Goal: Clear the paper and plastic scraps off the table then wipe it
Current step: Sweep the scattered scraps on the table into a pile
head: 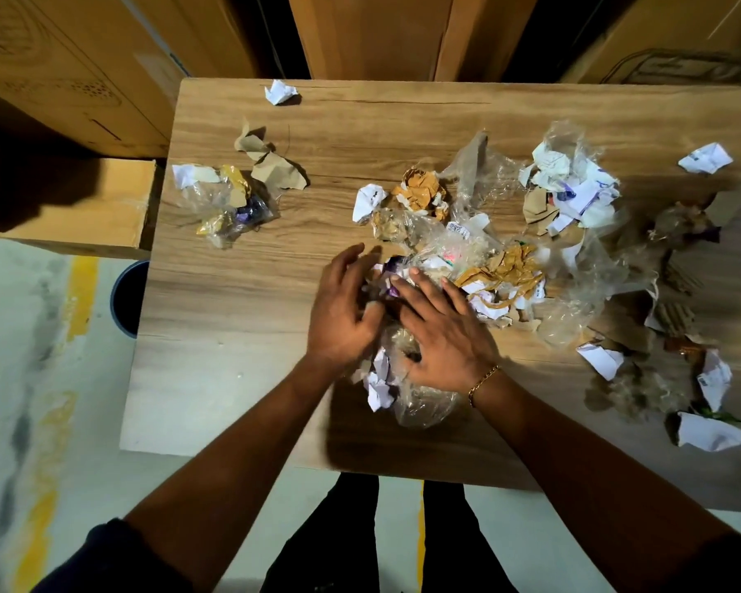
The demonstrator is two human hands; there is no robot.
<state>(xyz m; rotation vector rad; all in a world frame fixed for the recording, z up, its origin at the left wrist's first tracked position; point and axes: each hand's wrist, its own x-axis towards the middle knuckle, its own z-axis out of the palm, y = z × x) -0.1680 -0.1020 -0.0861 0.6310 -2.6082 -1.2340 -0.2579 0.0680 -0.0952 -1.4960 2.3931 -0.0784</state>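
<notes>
A clump of clear plastic and crumpled paper (420, 408) sits near the middle of the wooden table (240, 378), toward its near edge, pressed between a person's two hands. The left hand (343, 310) cups its side and the right hand (441, 336) lies on top, fingers spread and fairly straight, neither closed around anything. More scraps (574, 194) litter the right half, with a smaller heap (232, 199) to the left and a white paper ball (280, 92) at the far edge. A dark bin (127, 297) stands beside the table, with cardboard boxes (61, 70) beyond.
</notes>
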